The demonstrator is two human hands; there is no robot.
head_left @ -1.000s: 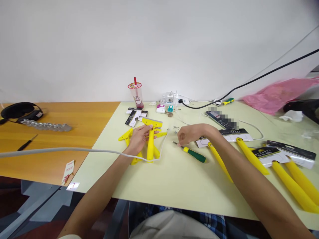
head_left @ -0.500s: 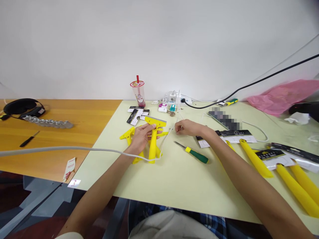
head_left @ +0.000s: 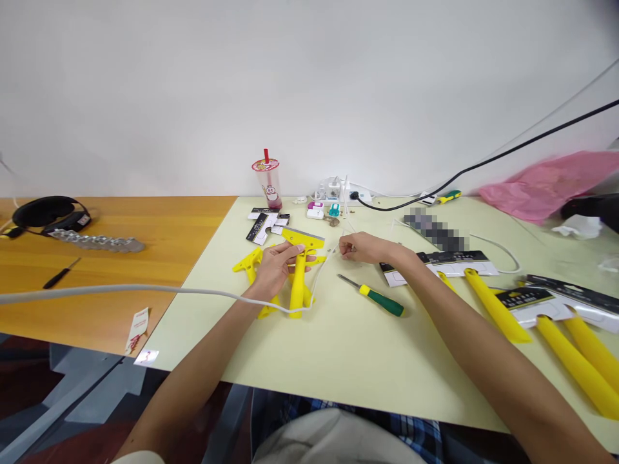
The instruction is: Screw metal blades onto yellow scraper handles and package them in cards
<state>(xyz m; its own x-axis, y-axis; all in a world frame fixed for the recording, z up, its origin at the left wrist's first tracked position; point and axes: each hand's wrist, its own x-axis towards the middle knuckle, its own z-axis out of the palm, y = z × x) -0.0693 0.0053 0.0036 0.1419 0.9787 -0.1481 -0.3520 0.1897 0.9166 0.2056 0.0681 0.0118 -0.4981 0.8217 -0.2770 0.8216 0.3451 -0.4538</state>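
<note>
My left hand [head_left: 276, 269] is closed around the upper handle of a yellow scraper [head_left: 298, 287], which has a metal blade along its top edge. More yellow scrapers [head_left: 250, 260] lie on the table beside and beneath it. To the right, my right hand [head_left: 355, 247] rests on the tabletop with its fingers bent and pressed together; whatever they pinch is hidden or too small to name. A screwdriver [head_left: 382, 301] with a green and yellow handle lies just below that hand. The white cable [head_left: 193, 290] runs across my left wrist and past the scraper.
A plastic cup [head_left: 268, 183] with a red straw stands at the back, near black-and-white cards [head_left: 261, 228]. Behind my hands is a power strip [head_left: 333, 190] with plugs. Packaged yellow-handled tools [head_left: 498, 306], a phone [head_left: 435, 233] and a pink bag [head_left: 551, 183] lie at right.
The view has shifted very slightly. Both hands stay in nearly the same place, the left still holding the scraper.
</note>
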